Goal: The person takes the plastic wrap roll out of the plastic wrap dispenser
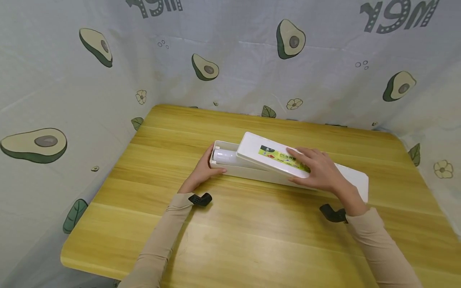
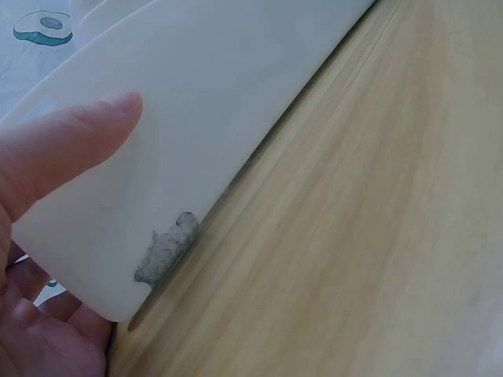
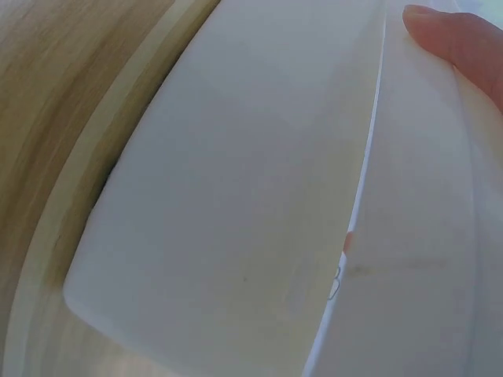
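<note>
Your left hand [image 1: 203, 171], fingers curled, grips one end of a white box [image 1: 252, 174] on the worktop [image 1: 230, 236]; your right hand [image 1: 322, 169], fingers spread, clasps the skewed lid [image 1: 252, 145], its yellow-green label [image 1: 269, 152] too small to read

Both forearms [image 1: 155, 244] extended forward, each hand in a grip.
We see the left hand [image 1: 203, 172] holding with its thumb [image 2: 75, 143] stretched to the right, apart from its fingers [image 2: 51, 338]. We find the right hand [image 1: 320, 168] palm down, its fingers pointing left and its thumb [image 3: 464, 38] lower, nearer the body. Long sleeves [image 1: 383, 246] cover both arms to the wrist.
</note>
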`<state>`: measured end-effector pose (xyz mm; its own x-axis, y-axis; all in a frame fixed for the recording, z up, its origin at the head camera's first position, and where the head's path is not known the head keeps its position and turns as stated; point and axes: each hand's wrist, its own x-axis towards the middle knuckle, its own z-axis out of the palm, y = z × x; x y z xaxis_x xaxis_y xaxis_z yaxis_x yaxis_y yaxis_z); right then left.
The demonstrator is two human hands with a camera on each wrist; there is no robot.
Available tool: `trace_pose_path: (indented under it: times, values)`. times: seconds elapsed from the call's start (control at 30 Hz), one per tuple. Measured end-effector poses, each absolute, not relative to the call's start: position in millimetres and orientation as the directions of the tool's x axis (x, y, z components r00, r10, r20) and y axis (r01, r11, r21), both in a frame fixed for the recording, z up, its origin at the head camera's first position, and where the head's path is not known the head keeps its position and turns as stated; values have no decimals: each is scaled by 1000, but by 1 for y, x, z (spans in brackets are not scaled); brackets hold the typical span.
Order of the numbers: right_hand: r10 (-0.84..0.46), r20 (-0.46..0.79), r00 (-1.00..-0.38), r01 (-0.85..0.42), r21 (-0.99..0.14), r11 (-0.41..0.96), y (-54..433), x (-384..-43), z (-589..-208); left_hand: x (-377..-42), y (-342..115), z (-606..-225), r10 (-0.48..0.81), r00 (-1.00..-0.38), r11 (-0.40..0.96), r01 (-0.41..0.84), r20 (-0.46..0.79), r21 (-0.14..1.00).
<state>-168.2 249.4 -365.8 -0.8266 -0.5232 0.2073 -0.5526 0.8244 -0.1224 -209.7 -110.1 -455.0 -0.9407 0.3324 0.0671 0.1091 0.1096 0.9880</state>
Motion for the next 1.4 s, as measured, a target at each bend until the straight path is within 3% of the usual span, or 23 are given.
trace_pose_path:
  times: [0.5, 0.83, 1.4]
  values:
    - [-505, 190, -842, -532, -131, 837, 254, -165, -364, -210, -113, -461, 305, -952, 141, 76, 29, 987]
    - [-492, 172, -853, -516, -146, 844, 257, -163, -361, -201, -111, -439, 330, -944, 124, 70, 26, 990]
    - [-467, 181, -866, -493, -143, 858, 268, -156, -361, -199, -109, -434, 349, -937, 108, 72, 30, 992]
